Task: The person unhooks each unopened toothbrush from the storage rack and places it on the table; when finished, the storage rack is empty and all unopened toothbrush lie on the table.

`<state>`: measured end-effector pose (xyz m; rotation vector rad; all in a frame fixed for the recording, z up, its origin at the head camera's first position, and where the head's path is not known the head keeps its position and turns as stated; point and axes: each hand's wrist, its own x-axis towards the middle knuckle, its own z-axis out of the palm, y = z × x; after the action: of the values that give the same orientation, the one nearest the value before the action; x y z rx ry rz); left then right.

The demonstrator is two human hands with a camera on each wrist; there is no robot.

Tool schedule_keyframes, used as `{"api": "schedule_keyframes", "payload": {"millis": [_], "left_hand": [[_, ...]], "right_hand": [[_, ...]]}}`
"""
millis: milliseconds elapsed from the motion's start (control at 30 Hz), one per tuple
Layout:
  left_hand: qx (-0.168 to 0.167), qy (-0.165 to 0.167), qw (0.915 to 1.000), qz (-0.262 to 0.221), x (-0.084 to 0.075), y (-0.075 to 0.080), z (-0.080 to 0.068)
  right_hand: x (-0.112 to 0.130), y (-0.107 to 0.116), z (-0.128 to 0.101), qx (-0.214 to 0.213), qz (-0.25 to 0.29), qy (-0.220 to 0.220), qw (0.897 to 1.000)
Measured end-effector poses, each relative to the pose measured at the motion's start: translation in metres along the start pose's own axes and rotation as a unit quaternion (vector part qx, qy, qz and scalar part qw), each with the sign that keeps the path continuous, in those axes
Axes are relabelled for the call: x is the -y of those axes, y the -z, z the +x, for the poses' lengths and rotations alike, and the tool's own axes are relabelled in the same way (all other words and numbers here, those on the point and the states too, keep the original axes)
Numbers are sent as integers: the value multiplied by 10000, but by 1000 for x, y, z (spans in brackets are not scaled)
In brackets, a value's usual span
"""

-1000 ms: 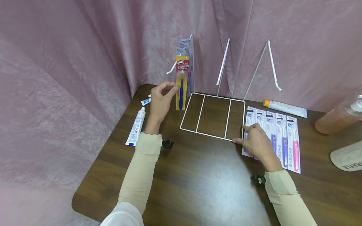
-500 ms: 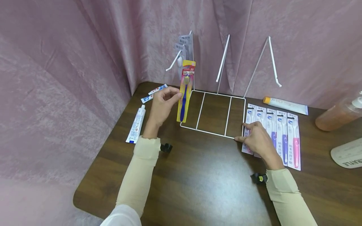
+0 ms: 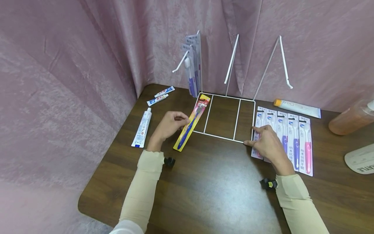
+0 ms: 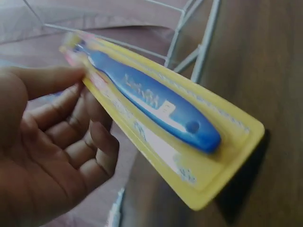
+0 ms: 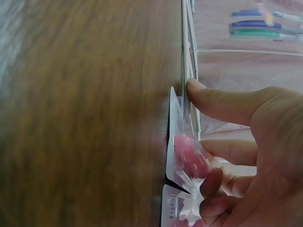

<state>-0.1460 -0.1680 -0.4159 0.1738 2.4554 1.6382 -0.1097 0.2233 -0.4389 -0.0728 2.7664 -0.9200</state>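
The left hand (image 3: 169, 125) pinches a yellow toothbrush pack (image 3: 191, 123) between thumb and curled fingers, gripping it along its left edge about midway. The pack holds a blue-handled brush and lies tilted, its lower end just above or on the table (image 3: 204, 195) near the left front corner of the white wire rack (image 3: 223, 138), its upper end over the rack's left base compartment. In the left wrist view the fingers (image 4: 71, 142) curl behind the pack (image 4: 165, 118) while the thumb lies on its face.

The right hand (image 3: 267, 146) rests at the rack's right front corner, its forefinger straight and pressed against the base wire, the other fingers loosely curled over the nearest of the flat toothbrush packs (image 3: 284, 138) laid in a row along the right side of the table. The right wrist view shows the fingertip (image 5: 196, 90) touching the wire; no pack is gripped.

More packs hang on the rack's left upright hook (image 3: 193, 61). Toothpaste tubes (image 3: 141, 128) lie near the left edge, and another tube (image 3: 296, 108) lies toward the far right.
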Motion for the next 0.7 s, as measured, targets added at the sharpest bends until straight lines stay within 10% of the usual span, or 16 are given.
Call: {"api": "schedule_keyframes", "payload": {"millis": [400, 700], "left_hand": [[-293, 1099, 9920, 550, 30, 8, 8], [-621, 1469, 9778, 1358, 106, 14, 55]], "right_hand": [[-24, -10, 13, -156, -131, 47, 9998], [-13, -6, 9, -83, -49, -44, 9999]]}}
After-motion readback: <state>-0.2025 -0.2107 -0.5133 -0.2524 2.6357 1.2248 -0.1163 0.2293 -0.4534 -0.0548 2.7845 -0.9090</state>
